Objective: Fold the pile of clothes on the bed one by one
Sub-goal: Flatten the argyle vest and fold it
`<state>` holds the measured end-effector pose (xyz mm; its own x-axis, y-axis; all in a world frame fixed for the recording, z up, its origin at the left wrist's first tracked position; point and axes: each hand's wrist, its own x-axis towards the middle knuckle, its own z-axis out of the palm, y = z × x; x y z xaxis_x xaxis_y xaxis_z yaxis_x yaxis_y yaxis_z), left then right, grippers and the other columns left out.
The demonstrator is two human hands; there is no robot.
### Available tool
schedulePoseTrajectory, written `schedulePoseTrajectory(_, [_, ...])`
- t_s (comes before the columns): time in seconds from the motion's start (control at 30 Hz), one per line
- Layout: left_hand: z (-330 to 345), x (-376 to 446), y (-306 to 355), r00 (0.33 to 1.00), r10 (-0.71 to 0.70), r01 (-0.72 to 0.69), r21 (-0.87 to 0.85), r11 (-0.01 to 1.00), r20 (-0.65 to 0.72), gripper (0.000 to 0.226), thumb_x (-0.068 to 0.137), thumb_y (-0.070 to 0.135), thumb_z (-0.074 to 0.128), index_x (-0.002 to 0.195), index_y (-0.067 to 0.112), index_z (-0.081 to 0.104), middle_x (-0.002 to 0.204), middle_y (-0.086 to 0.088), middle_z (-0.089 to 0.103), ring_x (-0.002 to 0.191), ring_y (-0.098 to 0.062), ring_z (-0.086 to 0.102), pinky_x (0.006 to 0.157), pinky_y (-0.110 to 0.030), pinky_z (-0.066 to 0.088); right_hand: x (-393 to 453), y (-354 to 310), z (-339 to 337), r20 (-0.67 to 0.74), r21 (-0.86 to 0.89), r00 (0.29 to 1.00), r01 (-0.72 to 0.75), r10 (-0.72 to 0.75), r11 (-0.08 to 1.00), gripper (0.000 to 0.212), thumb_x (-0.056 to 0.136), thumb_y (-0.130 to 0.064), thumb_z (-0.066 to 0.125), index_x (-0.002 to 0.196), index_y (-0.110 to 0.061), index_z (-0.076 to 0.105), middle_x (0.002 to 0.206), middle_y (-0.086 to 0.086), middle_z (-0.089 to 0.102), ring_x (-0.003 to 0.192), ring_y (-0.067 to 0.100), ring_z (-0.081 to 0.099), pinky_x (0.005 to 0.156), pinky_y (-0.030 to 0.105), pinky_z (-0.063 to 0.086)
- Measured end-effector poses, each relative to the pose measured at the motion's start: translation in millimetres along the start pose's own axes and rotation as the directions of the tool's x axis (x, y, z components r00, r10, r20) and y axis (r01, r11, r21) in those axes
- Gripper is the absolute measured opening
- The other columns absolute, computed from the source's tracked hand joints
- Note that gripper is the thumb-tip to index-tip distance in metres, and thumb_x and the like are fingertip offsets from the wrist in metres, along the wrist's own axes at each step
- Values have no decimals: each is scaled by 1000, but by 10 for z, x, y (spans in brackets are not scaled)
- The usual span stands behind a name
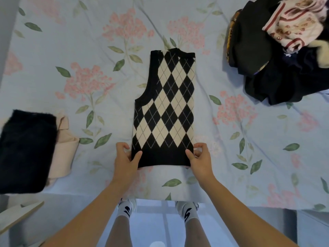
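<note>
Both hands pinched the vest's (164,107) near hem, left hand (125,157) and right hand (200,157) at its corners; the vest ran lengthwise straight away from them.

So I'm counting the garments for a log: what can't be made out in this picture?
All in the head view:
- Unfolded pile: cut off by the top and right edges, and its garments overlap, so no count.
- Black fuzzy garment: cut by the left edge; it hides most of the pink garment beneath.
- Argyle vest: lower corners hidden by the left hand and right hand.
</note>
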<state>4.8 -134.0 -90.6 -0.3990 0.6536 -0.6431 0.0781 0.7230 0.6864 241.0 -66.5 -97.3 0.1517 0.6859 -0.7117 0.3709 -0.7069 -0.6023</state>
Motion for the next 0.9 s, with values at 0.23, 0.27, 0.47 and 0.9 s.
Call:
schedulePoseTrajectory(0.23, [-38,-203,384,1000,-17,13,-178,984,-17,21,104,6,57,108,26,65,84,-15,70,79,-32,73,65,-41,64,-301,-515,-250,89,245,996,-13,-9,969,14,107,-10,55,117,-17,60,73,8,73,73,27,77,71,42,66])
schedulePoseTrajectory(0.27, [-58,-156,535,995,-94,86,-247,965,-22,17,102,5,58,103,18,70,88,-15,72,76,-33,75,65,-40,64,-273,-638,-288,93,296,995,-48,22,954,13,106,-10,57,114,-14,66,81,13,75,77,31,78,73,42,66])
schedulePoseTrajectory(0.47, [-91,612,1653,947,-311,306,-525,794,81,12,96,8,65,105,0,68,83,-17,78,71,-24,78,59,-30,64,366,-1595,-367,95,503,981,-193,168,843,11,97,3,63,105,10,66,82,25,76,73,30,78,75,40,67])
schedulePoseTrajectory(0.9, [175,1688,2035,991,39,-19,156,988,-126,83,88,47,71,156,21,32,143,-4,48,131,-28,49,106,-42,44,1587,-2029,-231,-94,-102,995,-30,20,994,49,92,-33,71,134,-16,51,124,4,59,112,27,59,94,43,53])
